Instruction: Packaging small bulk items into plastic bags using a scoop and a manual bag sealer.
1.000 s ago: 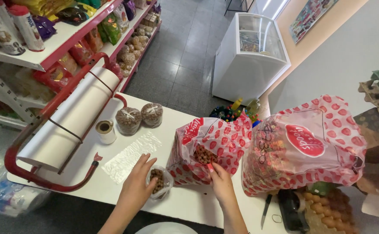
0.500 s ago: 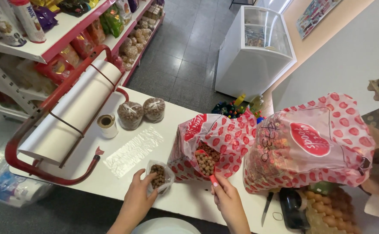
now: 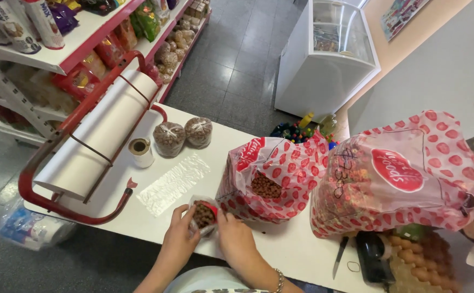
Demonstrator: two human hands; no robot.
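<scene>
Both hands (image 3: 178, 239) clasp a clear, brown-filled bag (image 3: 203, 215).

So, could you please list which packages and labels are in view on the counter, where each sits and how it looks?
Small clear bag: between both hands, near edge, brown pieces inside.
Open red-spotted sack: counter middle, brown pieces showing.
Full spotted sack: to its right, red oval label.
Two tied clear bags: far edge, round, brown contents.
Flat clear bags: lying left of centre.

Bare forearms — a beaded bracelet (image 3: 278, 280) on the right wrist.
</scene>
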